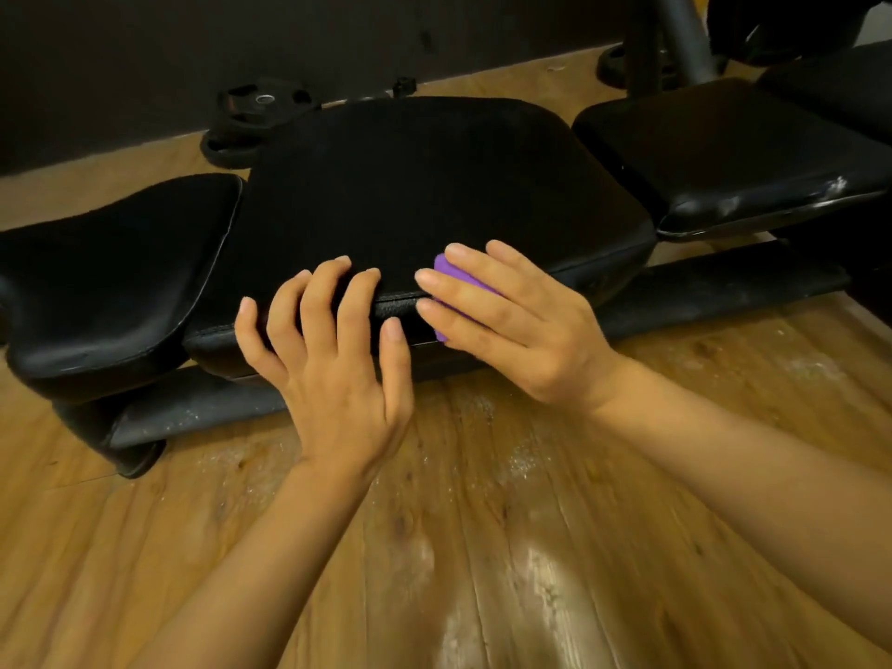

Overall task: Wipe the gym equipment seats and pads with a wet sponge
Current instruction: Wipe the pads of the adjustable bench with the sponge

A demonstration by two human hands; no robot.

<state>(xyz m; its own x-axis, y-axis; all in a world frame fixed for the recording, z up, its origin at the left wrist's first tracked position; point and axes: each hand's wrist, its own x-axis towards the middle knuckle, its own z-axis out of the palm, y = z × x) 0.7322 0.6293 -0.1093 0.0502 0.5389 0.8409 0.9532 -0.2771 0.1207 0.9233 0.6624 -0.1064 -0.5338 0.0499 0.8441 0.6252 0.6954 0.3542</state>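
A large black pad (425, 185) of a low gym bench fills the middle of the view. My right hand (511, 321) presses a purple sponge (451, 275) against the pad's near edge with straight fingers; most of the sponge is hidden under the palm. My left hand (333, 350) rests beside it on the same front edge, fingers spread and lightly bent over the rim. A smaller black seat pad (116, 272) sits to the left and another black pad (724, 152) to the right.
The bench's black frame rail (714, 292) runs along a wooden floor (482, 548) marked with pale dusty streaks. Black weight plates (251, 118) lie behind the bench by a dark wall. A grey metal post (685, 36) rises at the back right.
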